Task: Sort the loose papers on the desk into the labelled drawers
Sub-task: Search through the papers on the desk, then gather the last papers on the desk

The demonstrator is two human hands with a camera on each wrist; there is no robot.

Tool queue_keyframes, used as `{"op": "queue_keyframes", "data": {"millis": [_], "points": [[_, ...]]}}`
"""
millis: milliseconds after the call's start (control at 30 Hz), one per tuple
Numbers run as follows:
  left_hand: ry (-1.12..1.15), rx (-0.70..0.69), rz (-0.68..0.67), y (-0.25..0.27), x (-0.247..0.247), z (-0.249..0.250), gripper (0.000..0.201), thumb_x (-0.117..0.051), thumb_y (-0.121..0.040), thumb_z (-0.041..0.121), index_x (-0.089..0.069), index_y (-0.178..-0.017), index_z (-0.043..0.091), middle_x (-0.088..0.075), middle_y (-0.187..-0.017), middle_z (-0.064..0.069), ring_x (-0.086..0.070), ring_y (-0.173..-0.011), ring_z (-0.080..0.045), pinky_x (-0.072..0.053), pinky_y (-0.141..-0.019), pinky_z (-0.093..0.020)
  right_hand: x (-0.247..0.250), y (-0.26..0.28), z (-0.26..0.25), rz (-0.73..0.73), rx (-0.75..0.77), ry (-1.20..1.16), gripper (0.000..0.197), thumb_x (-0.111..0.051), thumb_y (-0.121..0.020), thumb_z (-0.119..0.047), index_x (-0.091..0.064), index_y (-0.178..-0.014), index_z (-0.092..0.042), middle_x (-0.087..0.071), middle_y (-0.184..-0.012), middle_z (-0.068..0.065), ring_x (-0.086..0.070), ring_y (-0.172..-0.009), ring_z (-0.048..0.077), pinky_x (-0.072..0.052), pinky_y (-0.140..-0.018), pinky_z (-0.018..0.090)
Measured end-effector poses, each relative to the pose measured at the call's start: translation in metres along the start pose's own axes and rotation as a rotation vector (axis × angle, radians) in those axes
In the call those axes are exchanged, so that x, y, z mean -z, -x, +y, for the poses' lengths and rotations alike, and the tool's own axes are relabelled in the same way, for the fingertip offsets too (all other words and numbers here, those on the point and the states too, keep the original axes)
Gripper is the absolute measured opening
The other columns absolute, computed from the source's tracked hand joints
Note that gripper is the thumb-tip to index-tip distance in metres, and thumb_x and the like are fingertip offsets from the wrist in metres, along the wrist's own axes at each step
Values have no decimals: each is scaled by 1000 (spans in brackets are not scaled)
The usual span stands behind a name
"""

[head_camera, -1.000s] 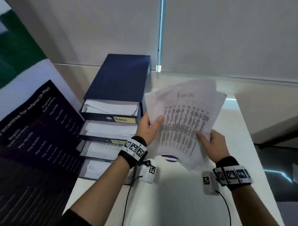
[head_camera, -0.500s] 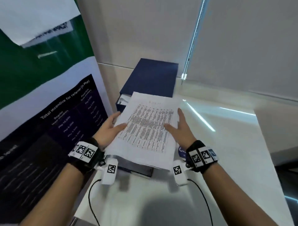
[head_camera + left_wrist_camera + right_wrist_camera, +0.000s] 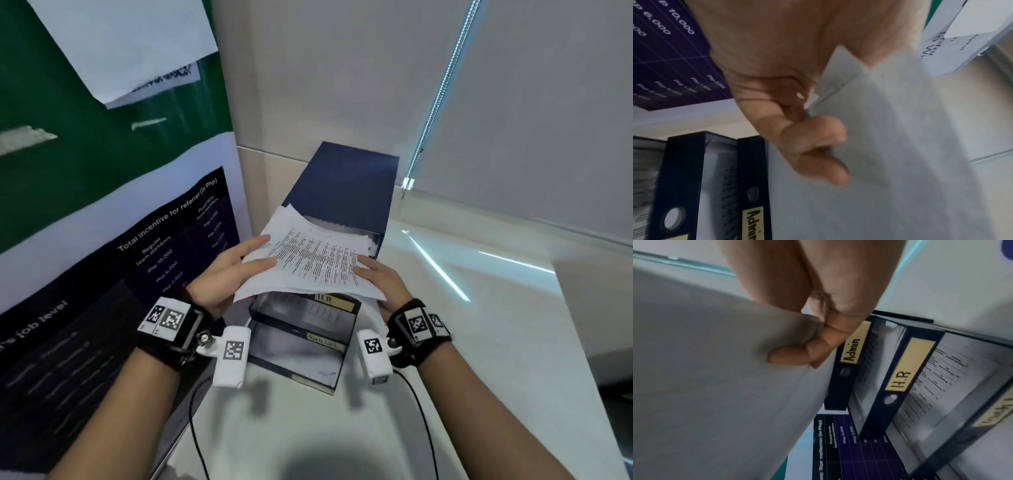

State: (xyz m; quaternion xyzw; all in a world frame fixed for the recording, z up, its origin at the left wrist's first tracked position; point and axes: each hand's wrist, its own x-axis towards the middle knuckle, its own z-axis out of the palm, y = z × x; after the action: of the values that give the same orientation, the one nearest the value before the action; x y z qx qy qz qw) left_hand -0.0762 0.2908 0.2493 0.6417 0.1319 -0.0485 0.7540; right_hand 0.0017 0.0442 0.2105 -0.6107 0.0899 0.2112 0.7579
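White printed sheets (image 3: 318,263), gripped at their side edges by left hand (image 3: 233,274) and right hand (image 3: 383,277), hang over the Admin drawer (image 3: 851,363). HR drawer (image 3: 900,369) below already holds papers; this batch isn't dropped yet, and the desk (image 3: 479,342) shows no other loose paper.

Head view downward; wrist views upward, close beneath papers (image 3: 318,260).

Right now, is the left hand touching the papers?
Touching. The left wrist view shows the left hand with fingers curled under the papers; the head view shows its thumb on top of the stack.
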Motion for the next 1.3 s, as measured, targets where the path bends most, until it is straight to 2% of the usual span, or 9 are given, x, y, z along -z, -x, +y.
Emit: {"op": "queue_keyframes", "data": {"millis": [100,233,367,467,567,700,933,1200,1300], "points": [[-43,49,-12,-15,-3,-4,45,-60,-90,-3,-56,-133,9,-67,-119,-16,-72,-76,-10,-56,-62,-16,6,-6,-9,62,-26,26,48,-53,-95,6,-43,-141,5,-57,-118,12,-65,-55,-3,-49,-49,11],[-123,94,-99,-32,0,-1,40,-59,-90,-1,-63,-127,13,-71,-115,-11,-71,-90,-16,-57,-72,-18,17,5,-18,47,-97,44,44,-51,-95,7,-45,-139,7,-57,-116,12,-64,-57,-6,-46,-49,7],[-153,100,-156,-43,2,-2,35,-61,-88,3,-69,-120,15,-72,-114,-8,-67,-101,-20,-55,-81,-19,20,6,-26,27,-141,-52,42,-52,-95,6,-47,-137,7,-55,-128,21,-59,-80,9,-44,-50,5],[-53,98,-29,-56,-2,-2,34,-61,-91,4,-65,-123,14,-74,-104,-11,-70,-79,-15,-58,-61,-19,15,-8,-29,40,-132,-72,41,-50,-96,7,-47,-137,5,-57,-119,14,-67,-64,2,-46,-48,7],[-86,92,25,-74,0,-3,36,-67,-89,11,-63,-124,18,-69,-72,1,-52,-45,-10,-33,-32,-16,11,-38,-27,55,-83,10,39,-47,-97,8,-48,-136,3,-57,-119,10,-65,-59,-9,-49,-51,8],[-233,96,69,-100,8,-3,39,-65,-86,-3,-65,-122,12,-64,-57,3,-43,-35,-6,-32,-32,-14,8,-66,-26,80,-57,87,45,-54,-95,4,-44,-139,1,-66,-114,19,-69,-81,19,-58,-72,28],[-472,-97,294,-155,8,-12,37,-82,-77,17,-71,-112,21,-70,-110,0,-68,-91,-11,-53,-74,-15,18,-56,-34,-274,-46,454,41,-74,-84,-8,-60,-123,-12,-71,-75,1,-66,-59,16,-60,-63,28],[-878,-403,272,-199,-26,-33,33,-79,-74,48,-73,-99,27,-45,-124,-2,-43,-117,-12,-31,-107,-26,19,-116,-36,81,107,614,14,-80,-79,-9,-74,-92,-7,-66,-53,4,-59,-41,10,-51,-48,20],[-1137,-420,137,-206,-24,-46,44,-65,-79,63,-76,-99,27,-45,-138,-5,-37,-131,-22,-29,-113,-40,12,-130,-36,141,109,704,8,-77,-82,-7,-74,-89,-4,-71,-67,10,-61,-41,9,-54,-48,19]]}}
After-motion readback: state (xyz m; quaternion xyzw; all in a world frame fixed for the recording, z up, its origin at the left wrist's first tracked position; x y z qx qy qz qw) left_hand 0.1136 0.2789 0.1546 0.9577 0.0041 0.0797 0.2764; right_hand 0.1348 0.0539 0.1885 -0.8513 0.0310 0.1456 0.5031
